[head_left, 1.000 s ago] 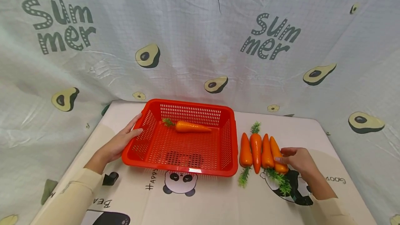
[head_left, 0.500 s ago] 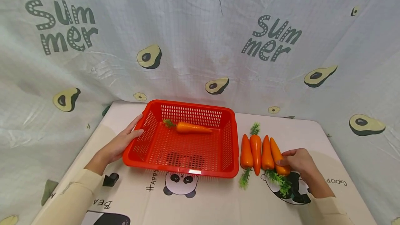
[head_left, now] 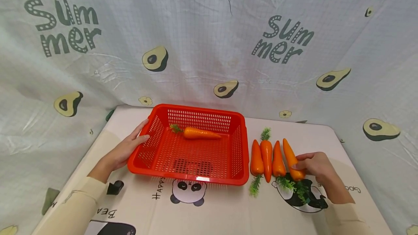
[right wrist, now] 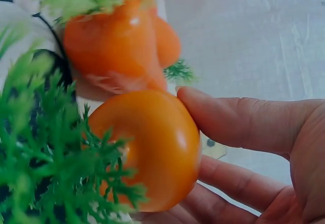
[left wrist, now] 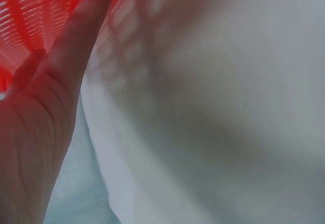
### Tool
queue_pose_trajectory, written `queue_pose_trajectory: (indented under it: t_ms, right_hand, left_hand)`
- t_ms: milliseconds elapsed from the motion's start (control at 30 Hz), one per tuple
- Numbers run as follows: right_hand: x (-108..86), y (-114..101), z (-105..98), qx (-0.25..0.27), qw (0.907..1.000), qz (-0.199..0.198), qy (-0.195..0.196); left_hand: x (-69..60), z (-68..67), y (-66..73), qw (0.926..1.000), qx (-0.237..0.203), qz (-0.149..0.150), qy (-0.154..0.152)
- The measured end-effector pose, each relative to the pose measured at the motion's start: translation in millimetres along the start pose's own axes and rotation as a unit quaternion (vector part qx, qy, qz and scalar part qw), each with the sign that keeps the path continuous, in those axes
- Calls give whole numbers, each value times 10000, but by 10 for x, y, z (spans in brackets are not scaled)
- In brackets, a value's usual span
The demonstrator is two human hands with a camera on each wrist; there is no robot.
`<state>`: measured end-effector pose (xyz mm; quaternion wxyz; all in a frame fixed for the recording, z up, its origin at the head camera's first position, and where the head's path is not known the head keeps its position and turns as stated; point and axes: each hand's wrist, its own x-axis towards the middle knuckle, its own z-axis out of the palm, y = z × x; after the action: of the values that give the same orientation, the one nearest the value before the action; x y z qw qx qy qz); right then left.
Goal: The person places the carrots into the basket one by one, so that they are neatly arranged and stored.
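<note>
Orange, glossy, tapered carrot (head_left: 289, 156) at right, leafy green end nearest the person; whether it touches the pale printed tabletop (head_left: 228, 209), cannot tell. Right hand (head_left: 318, 166) pinches its thick end between thumb and fingers. Step in hand, by judgement: picking it up; next move calls for a steady pinch and a lift clear of its neighbours. Just left, three similar orange carrots (head_left: 267, 159), side by side. Well apart, left hand (head_left: 125, 149), fingers extended, against the left side of a red perforated plastic basket (head_left: 163, 173). Farthest: another orange carrot (head_left: 200, 134) inside, near the back wall.
</note>
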<state>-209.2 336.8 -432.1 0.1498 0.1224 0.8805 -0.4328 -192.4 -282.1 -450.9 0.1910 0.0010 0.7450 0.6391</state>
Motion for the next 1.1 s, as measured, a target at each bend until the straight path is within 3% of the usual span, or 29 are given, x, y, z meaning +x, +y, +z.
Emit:
queue_pose_trajectory:
  t_ms: [367,1100]
  right_hand:
    - [7,-183,-49,62,9997,-193,-156]
    - [115,-703,101,40,9938,-897,-659]
  left_hand:
    - [34,4,6,9999,125,-13,40]
    - [-18,3,19,10000,12,49,-39]
